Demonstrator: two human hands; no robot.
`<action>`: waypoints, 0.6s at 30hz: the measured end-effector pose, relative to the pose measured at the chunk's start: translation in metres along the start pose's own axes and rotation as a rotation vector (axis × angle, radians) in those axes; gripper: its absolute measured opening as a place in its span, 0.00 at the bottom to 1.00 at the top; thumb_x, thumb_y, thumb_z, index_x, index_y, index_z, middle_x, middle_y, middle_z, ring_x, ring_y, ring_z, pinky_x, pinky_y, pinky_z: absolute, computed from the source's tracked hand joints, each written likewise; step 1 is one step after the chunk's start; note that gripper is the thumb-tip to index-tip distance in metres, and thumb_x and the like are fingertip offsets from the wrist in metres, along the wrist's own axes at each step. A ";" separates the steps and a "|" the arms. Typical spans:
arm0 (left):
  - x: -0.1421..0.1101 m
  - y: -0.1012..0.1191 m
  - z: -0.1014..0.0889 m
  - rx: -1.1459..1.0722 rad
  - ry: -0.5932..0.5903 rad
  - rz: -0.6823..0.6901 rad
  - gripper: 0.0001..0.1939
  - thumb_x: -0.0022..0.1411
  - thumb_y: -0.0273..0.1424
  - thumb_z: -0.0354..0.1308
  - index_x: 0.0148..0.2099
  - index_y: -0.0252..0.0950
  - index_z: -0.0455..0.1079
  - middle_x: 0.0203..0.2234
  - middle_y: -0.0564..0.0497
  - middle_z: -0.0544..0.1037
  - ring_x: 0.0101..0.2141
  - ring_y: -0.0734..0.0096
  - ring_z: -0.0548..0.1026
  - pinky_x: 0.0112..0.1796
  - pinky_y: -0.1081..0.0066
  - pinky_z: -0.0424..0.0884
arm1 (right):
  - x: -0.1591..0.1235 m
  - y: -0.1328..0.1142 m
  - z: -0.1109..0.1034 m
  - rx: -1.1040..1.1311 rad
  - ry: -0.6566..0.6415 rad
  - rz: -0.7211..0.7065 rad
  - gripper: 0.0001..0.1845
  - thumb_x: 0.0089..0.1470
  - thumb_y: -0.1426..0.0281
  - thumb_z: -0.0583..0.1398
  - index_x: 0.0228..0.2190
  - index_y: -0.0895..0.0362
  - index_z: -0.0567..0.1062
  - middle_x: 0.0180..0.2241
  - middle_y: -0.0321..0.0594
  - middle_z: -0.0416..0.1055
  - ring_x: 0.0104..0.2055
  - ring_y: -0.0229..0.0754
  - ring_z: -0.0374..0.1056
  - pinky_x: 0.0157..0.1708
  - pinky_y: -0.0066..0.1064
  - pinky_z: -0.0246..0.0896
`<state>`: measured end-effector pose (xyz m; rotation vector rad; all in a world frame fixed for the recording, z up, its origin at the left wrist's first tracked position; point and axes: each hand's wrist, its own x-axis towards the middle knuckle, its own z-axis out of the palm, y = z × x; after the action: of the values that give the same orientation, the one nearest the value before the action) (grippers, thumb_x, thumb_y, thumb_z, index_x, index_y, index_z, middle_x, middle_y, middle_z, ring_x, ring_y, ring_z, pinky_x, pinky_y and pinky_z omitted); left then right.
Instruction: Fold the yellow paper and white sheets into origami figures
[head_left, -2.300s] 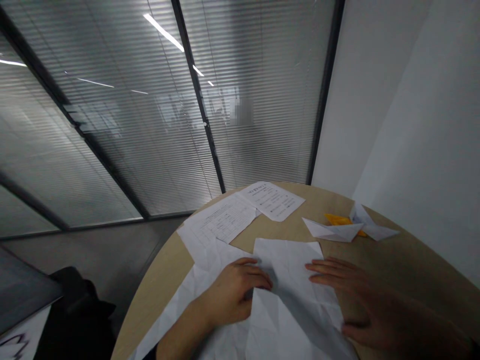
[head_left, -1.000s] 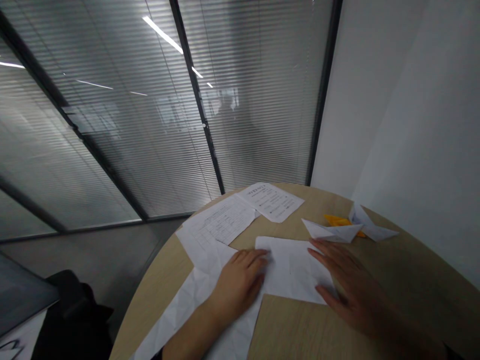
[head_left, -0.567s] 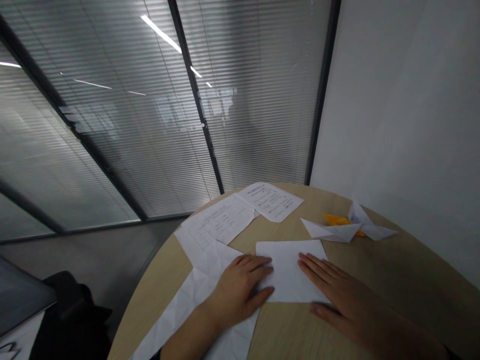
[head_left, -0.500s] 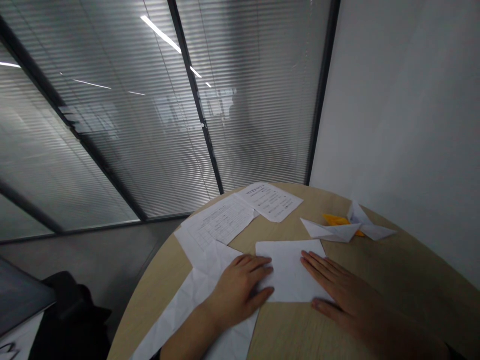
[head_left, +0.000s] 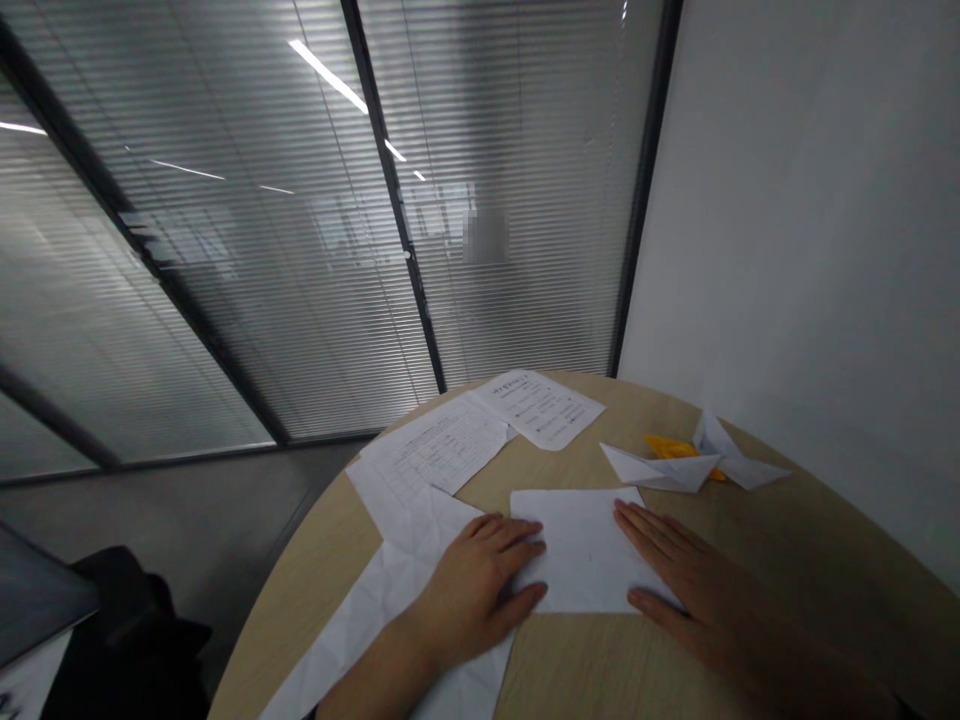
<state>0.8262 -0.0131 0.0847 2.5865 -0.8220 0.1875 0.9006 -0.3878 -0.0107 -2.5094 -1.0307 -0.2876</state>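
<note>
Here's the folded sheet (head_left: 577,530), a flat white rectangle lying square on the tabletop (head_left: 795,530), right in front of the person. It's folded down and lying flat, with no raised shape in it so far. The left hand (head_left: 476,590) sits flat at its left edge, fingers spread a little and resting over the paper, and the right hand (head_left: 697,600) is laid out just as flat at the right edge, fingers stretched wide. Neither hand is gripping anything; both are open and pressed down.

Under the left hand runs a creased sheet (head_left: 375,610), heavily wrinkled and spilling toward the tabletop's rim. The hand hides whether it joins the folded sheet.

Farther out, two printed pages overlap: a ruled form (head_left: 442,450) and a text page (head_left: 540,408). Both carry a heading and lines of print, but it's all too small to read, and no brand or label shows. To the right, a folded white paper figure (head_left: 660,468) sits beside a scrap of yellow paper (head_left: 667,443) and a second white fold (head_left: 739,460).

Beyond the tabletop stands a glass partition with blinds (head_left: 225,250), and a dark bag (head_left: 127,630) lies low on the left.
</note>
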 end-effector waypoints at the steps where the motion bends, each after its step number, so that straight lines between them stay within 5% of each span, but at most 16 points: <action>1: 0.000 0.000 0.000 -0.001 -0.003 0.000 0.23 0.78 0.38 0.68 0.71 0.43 0.78 0.71 0.42 0.81 0.68 0.45 0.81 0.72 0.40 0.73 | 0.001 0.000 0.000 -0.006 -0.001 0.003 0.44 0.75 0.57 0.66 0.84 0.46 0.61 0.83 0.45 0.62 0.82 0.63 0.64 0.80 0.61 0.65; 8: -0.001 0.000 0.000 -0.006 -0.007 -0.010 0.32 0.71 0.49 0.75 0.70 0.42 0.78 0.71 0.39 0.81 0.69 0.39 0.81 0.74 0.34 0.69 | 0.007 -0.003 0.000 0.001 0.061 0.035 0.40 0.73 0.57 0.67 0.80 0.43 0.67 0.79 0.43 0.70 0.79 0.63 0.68 0.78 0.63 0.67; 18: 0.000 -0.002 0.002 0.018 0.017 0.001 0.32 0.68 0.47 0.77 0.69 0.41 0.80 0.69 0.40 0.83 0.67 0.40 0.82 0.73 0.35 0.70 | 0.013 -0.003 -0.005 0.019 0.118 -0.001 0.36 0.67 0.60 0.70 0.74 0.41 0.76 0.72 0.45 0.79 0.71 0.68 0.77 0.72 0.62 0.74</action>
<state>0.8273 -0.0129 0.0822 2.5977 -0.8193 0.2185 0.9074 -0.3800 -0.0015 -2.4429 -0.9831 -0.4195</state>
